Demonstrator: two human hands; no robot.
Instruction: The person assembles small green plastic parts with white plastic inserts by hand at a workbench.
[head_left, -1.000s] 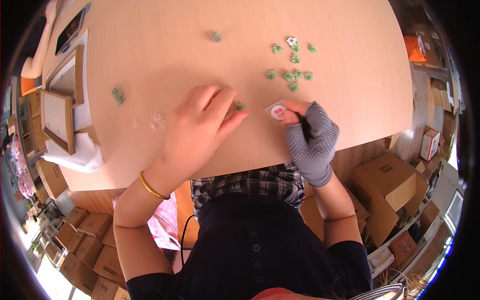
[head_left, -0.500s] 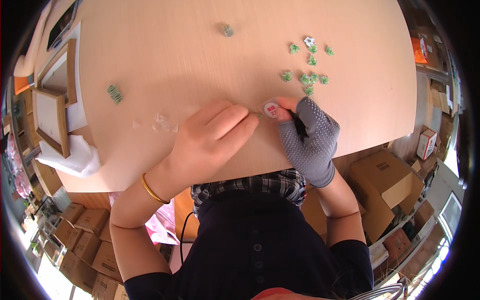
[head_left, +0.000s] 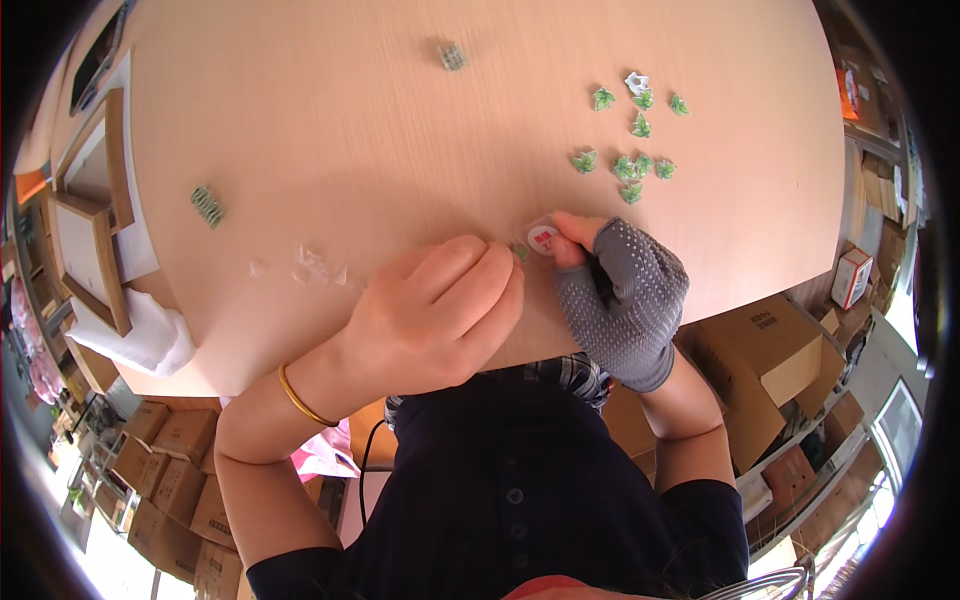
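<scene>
My left hand (head_left: 430, 312), with a gold bangle at the wrist, pinches a small green leaf-shaped piece (head_left: 520, 252) between thumb and forefinger. Just to its right, my right hand (head_left: 628, 285) wears a grey dotted fingerless glove. Its thumb and forefinger grip a small round disc (head_left: 541, 237) with a clear rim and a white-and-red centre. The leaf piece is close to the disc's edge; whether they touch I cannot tell. Beyond the right hand lie several loose green leaf pieces (head_left: 624, 166) and one white piece (head_left: 637, 83).
Clear scraps (head_left: 312, 266) lie left of my left hand. Two stacked bundles of green pieces stand farther off, one at left (head_left: 207, 207), another at the far middle (head_left: 453, 56). Wooden frames (head_left: 92, 255) and a white wrapped bundle (head_left: 135, 338) line the table's left edge. Cardboard boxes (head_left: 765, 350) stand below.
My left hand has tilted and drawn slightly nearer to me, showing more of the leaf piece. The view has shifted a little. Both hands keep their grips.
</scene>
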